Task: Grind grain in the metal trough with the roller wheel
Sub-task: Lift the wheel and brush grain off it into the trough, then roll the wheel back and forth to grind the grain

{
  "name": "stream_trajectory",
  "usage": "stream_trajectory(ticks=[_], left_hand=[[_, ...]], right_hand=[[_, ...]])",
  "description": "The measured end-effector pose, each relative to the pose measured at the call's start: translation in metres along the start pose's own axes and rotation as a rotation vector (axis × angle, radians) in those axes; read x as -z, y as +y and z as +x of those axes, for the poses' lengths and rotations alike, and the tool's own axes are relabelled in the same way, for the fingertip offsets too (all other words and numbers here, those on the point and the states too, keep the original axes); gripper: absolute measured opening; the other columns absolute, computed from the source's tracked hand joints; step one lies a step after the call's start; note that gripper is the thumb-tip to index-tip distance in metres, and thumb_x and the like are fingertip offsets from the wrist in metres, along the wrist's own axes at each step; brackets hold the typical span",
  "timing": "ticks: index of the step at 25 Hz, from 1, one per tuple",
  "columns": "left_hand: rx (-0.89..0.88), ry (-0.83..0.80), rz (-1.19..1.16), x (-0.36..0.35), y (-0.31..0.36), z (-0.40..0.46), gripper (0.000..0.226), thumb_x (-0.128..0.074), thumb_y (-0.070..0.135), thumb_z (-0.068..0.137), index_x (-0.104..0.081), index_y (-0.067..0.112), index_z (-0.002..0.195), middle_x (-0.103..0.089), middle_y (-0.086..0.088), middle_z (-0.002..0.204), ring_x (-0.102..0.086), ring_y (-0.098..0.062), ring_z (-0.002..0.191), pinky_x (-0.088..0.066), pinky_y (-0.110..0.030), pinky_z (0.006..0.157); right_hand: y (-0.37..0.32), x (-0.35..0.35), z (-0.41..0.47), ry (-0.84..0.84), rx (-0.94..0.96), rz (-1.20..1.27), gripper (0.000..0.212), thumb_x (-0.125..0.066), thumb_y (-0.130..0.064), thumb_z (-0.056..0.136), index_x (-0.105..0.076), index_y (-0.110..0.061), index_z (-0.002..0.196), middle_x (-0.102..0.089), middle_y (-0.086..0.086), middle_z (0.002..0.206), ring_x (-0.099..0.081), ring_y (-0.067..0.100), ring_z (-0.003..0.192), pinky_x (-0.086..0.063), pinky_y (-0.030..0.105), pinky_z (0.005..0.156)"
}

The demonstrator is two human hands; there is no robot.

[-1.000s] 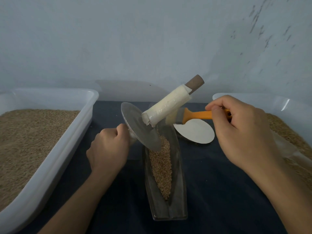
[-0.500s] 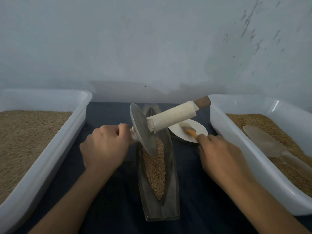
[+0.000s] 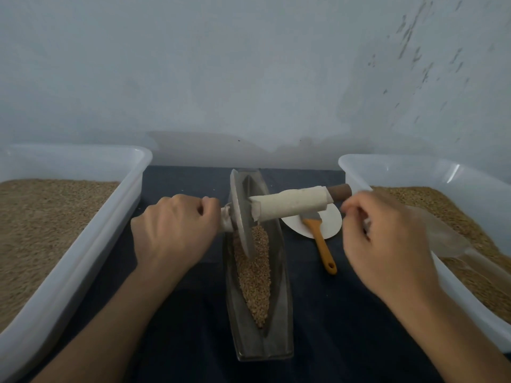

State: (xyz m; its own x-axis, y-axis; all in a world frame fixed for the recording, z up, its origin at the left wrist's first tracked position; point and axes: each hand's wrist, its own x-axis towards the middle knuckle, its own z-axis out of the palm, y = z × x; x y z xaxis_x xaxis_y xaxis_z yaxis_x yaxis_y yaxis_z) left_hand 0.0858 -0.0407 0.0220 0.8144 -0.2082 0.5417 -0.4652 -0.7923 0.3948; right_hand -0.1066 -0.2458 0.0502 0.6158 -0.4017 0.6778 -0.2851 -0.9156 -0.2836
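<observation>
A boat-shaped metal trough (image 3: 279, 322) lies lengthwise on the dark cloth in the middle, with a strip of brown grain (image 3: 255, 280) along its bottom. The roller wheel (image 3: 240, 214), a grey metal disc, stands on edge in the far half of the trough. My left hand (image 3: 174, 230) grips the axle's left handle. The right handle (image 3: 290, 207), wrapped in white cloth with a brown tip, sticks out unheld. My right hand (image 3: 387, 244) hovers just beyond that tip, fingers loosely curled and blurred, holding nothing.
A brush with an orange handle (image 3: 322, 248) lies right of the trough, its bristles on a white round plate (image 3: 329, 228). White bins of grain flank the cloth, one left (image 3: 110, 217) and one right (image 3: 356, 175). A clear scoop (image 3: 437, 236) rests in the right bin.
My right hand laid the orange brush down on the plate and cloth, then rose toward the roller's right handle. The wheel tipped from a slant to nearly upright in the trough.
</observation>
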Motion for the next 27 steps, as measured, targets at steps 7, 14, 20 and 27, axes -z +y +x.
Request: stream_trajectory(ticks=[7,14,20,27], left_hand=[[-0.061,-0.02,0.064,-0.002,0.003,0.01,0.056,-0.041,0.044,0.092,-0.054,0.015,0.046,-0.047,0.006,0.045,-0.04,-0.01,0.039,-0.021,-0.023,0.048],[-0.354,-0.495,0.326,-0.018,0.005,0.062,0.066,-0.001,0.055,0.063,-0.05,0.018,0.087,-0.046,-0.001,0.078,-0.041,-0.023,0.065,-0.029,-0.036,0.06],[0.004,-0.932,-0.049,-0.026,0.02,0.101,0.056,-0.029,0.051,0.098,-0.062,0.013,0.074,-0.061,-0.008,0.052,-0.053,-0.023,0.043,-0.043,-0.031,0.058],[-0.594,-0.238,0.463,0.003,0.004,0.013,0.028,-0.02,0.028,0.097,-0.041,0.019,0.082,-0.034,0.004,0.064,-0.039,-0.02,0.054,-0.023,-0.029,0.049]], right_hand=[[-0.033,-0.042,0.06,-0.136,0.164,-0.029,0.045,-0.031,-0.037,0.107,-0.055,-0.021,0.073,-0.054,-0.007,0.075,-0.05,0.012,0.07,-0.041,0.036,0.063],[-0.008,-0.087,0.072,-0.367,0.052,-0.24,0.053,-0.017,-0.045,0.096,-0.053,-0.02,0.066,-0.053,0.0,0.065,-0.051,0.019,0.06,-0.034,0.034,0.058],[-0.008,-0.099,0.119,-0.722,0.078,-0.424,0.018,-0.042,-0.02,0.097,-0.058,-0.014,0.096,-0.055,0.007,0.087,-0.051,0.022,0.074,-0.027,0.036,0.057],[-0.021,-0.062,0.033,-0.316,0.205,-0.418,0.034,-0.032,-0.026,0.101,-0.029,-0.025,0.067,-0.039,-0.007,0.062,-0.044,0.019,0.056,-0.032,0.032,0.052]])
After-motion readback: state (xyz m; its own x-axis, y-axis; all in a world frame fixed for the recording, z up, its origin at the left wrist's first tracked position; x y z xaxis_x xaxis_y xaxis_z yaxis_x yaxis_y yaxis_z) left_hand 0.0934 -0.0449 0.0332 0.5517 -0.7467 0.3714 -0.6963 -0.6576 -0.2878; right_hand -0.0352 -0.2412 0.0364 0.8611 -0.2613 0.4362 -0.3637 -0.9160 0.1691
